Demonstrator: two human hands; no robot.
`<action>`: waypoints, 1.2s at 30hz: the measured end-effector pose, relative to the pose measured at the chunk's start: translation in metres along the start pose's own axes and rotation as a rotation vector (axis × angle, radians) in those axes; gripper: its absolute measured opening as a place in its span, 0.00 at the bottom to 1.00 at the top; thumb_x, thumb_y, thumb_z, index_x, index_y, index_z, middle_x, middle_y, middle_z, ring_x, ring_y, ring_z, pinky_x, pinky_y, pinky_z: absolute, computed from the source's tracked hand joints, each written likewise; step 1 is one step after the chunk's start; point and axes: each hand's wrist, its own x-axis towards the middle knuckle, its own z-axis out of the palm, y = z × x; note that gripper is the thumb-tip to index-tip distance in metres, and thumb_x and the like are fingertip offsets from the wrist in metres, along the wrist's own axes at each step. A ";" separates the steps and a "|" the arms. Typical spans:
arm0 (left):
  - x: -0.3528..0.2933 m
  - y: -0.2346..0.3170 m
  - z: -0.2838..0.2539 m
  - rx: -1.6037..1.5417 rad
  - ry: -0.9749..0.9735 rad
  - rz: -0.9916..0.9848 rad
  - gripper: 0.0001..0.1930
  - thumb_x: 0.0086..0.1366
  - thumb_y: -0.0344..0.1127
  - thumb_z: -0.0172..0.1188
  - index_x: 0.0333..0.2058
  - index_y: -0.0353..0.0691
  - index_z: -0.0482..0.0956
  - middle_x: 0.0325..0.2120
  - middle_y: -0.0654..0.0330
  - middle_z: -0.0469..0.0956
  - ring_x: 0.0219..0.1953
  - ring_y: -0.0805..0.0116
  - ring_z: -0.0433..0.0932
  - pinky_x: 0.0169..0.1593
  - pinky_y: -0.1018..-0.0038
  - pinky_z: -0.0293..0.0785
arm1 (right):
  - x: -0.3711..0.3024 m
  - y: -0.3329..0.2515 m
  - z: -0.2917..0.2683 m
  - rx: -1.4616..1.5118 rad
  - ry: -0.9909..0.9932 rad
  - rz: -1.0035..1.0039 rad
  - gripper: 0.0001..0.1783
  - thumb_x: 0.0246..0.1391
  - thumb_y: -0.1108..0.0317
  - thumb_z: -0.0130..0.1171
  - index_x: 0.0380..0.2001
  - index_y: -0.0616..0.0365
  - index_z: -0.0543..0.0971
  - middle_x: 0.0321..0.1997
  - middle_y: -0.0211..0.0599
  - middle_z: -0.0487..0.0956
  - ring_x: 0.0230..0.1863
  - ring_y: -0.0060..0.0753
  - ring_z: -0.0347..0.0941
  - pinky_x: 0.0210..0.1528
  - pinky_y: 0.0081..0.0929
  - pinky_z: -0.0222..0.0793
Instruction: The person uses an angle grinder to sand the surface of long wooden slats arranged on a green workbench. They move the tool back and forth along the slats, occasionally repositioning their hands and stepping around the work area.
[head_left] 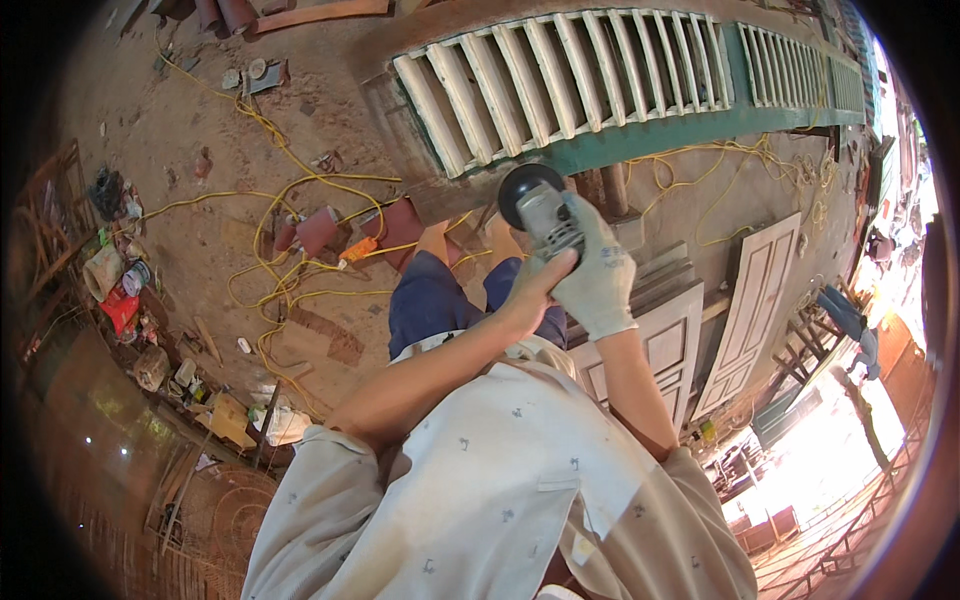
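Note:
An angle grinder (548, 218) with a grey head and a round dark disc (520, 188) is held in front of my body. My right hand (600, 270), in a pale work glove, wraps round its body. My bare left hand (532, 295) is closed at the rear of the same tool, its fingers partly hidden. The disc is at the near edge of a long louvred wooden shutter (580, 150), partly green and partly stripped to brown, with whitish slats. Whether the disc touches the wood I cannot tell.
Yellow cable (275, 200) lies tangled on the dirt floor at left, with an orange connector (358, 250) and reddish-brown sheets (318, 230) near my feet. Panelled doors (750, 310) lie at right. Clutter (130, 280) lines the far left.

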 end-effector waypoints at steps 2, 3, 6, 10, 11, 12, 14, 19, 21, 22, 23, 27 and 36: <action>-0.021 0.000 -0.013 -0.050 0.054 0.053 0.25 0.79 0.50 0.61 0.66 0.42 0.75 0.56 0.63 0.82 0.56 0.72 0.82 0.59 0.69 0.80 | -0.006 -0.010 0.015 -0.050 -0.047 -0.062 0.46 0.47 0.58 0.72 0.72 0.44 0.71 0.66 0.47 0.79 0.58 0.54 0.83 0.56 0.47 0.80; -0.031 -0.001 -0.021 -0.064 0.085 0.100 0.25 0.79 0.49 0.61 0.67 0.41 0.74 0.58 0.62 0.81 0.58 0.71 0.81 0.61 0.68 0.80 | -0.009 -0.014 0.025 -0.066 -0.065 -0.087 0.47 0.47 0.58 0.70 0.73 0.41 0.70 0.67 0.47 0.78 0.58 0.54 0.83 0.54 0.48 0.81; -0.049 0.006 -0.047 -0.097 0.107 0.131 0.28 0.80 0.51 0.58 0.70 0.42 0.70 0.64 0.60 0.78 0.66 0.65 0.77 0.70 0.63 0.74 | -0.008 -0.045 0.032 -0.020 -0.205 -0.053 0.45 0.48 0.57 0.69 0.73 0.39 0.70 0.64 0.49 0.79 0.58 0.54 0.82 0.52 0.49 0.81; -0.055 0.016 -0.050 -0.179 0.069 0.177 0.26 0.82 0.45 0.56 0.71 0.39 0.69 0.65 0.58 0.77 0.67 0.64 0.76 0.72 0.61 0.72 | -0.005 -0.053 0.035 -0.036 -0.226 -0.078 0.44 0.48 0.59 0.69 0.71 0.39 0.71 0.60 0.50 0.79 0.54 0.56 0.84 0.47 0.49 0.82; -0.053 0.013 -0.050 -0.157 0.072 0.170 0.28 0.82 0.48 0.56 0.71 0.41 0.68 0.66 0.59 0.77 0.68 0.64 0.76 0.72 0.61 0.72 | -0.004 -0.051 0.033 -0.053 -0.220 -0.082 0.44 0.47 0.59 0.69 0.71 0.39 0.71 0.60 0.49 0.79 0.54 0.56 0.84 0.47 0.49 0.82; -0.050 0.011 -0.050 -0.135 0.075 0.163 0.29 0.81 0.51 0.56 0.72 0.42 0.67 0.66 0.59 0.77 0.68 0.64 0.76 0.72 0.61 0.72 | -0.004 -0.050 0.032 -0.070 -0.213 -0.085 0.44 0.47 0.59 0.69 0.71 0.39 0.71 0.59 0.49 0.79 0.53 0.56 0.84 0.46 0.49 0.82; -0.043 0.008 -0.046 -0.092 0.080 0.132 0.31 0.81 0.53 0.56 0.73 0.44 0.66 0.66 0.60 0.77 0.68 0.65 0.76 0.73 0.62 0.72 | -0.002 -0.044 0.028 -0.088 -0.184 -0.075 0.45 0.46 0.59 0.69 0.71 0.39 0.71 0.58 0.48 0.79 0.52 0.55 0.85 0.46 0.48 0.82; -0.018 0.005 -0.022 -0.091 0.040 0.072 0.27 0.81 0.49 0.58 0.70 0.42 0.70 0.63 0.62 0.79 0.64 0.70 0.79 0.69 0.65 0.75 | 0.005 -0.016 0.016 -0.059 -0.074 -0.056 0.45 0.46 0.57 0.70 0.72 0.39 0.71 0.61 0.48 0.81 0.51 0.55 0.86 0.48 0.48 0.82; -0.008 0.007 -0.003 -0.053 0.050 0.100 0.27 0.80 0.51 0.58 0.69 0.43 0.71 0.62 0.63 0.79 0.63 0.72 0.79 0.66 0.68 0.76 | 0.008 -0.003 0.009 -0.056 -0.041 -0.050 0.45 0.46 0.57 0.71 0.72 0.39 0.72 0.64 0.51 0.81 0.53 0.55 0.85 0.51 0.49 0.82; -0.003 0.006 0.003 -0.034 0.056 0.117 0.27 0.80 0.51 0.59 0.69 0.44 0.71 0.62 0.64 0.79 0.62 0.73 0.80 0.65 0.69 0.77 | 0.010 0.000 0.004 -0.059 -0.032 -0.036 0.45 0.46 0.57 0.71 0.71 0.39 0.72 0.64 0.50 0.81 0.54 0.55 0.85 0.51 0.48 0.82; 0.005 0.002 0.005 -0.046 0.055 0.093 0.26 0.79 0.52 0.60 0.67 0.44 0.74 0.58 0.65 0.81 0.56 0.74 0.82 0.57 0.72 0.81 | 0.012 0.002 -0.002 -0.062 -0.022 -0.021 0.45 0.46 0.57 0.71 0.71 0.40 0.72 0.64 0.49 0.81 0.54 0.54 0.85 0.52 0.48 0.82; 0.032 0.000 0.022 0.047 0.005 0.008 0.26 0.75 0.56 0.64 0.60 0.44 0.79 0.48 0.67 0.84 0.45 0.77 0.83 0.47 0.72 0.82 | 0.021 0.014 -0.025 -0.025 0.034 0.035 0.44 0.46 0.59 0.72 0.70 0.41 0.74 0.63 0.45 0.82 0.56 0.56 0.84 0.55 0.48 0.80; 0.033 0.010 0.043 0.139 0.036 0.003 0.26 0.76 0.56 0.63 0.62 0.45 0.78 0.52 0.66 0.83 0.51 0.74 0.83 0.55 0.71 0.80 | 0.023 0.022 -0.032 0.024 0.058 0.051 0.42 0.47 0.61 0.73 0.69 0.45 0.74 0.62 0.47 0.83 0.60 0.55 0.82 0.58 0.48 0.79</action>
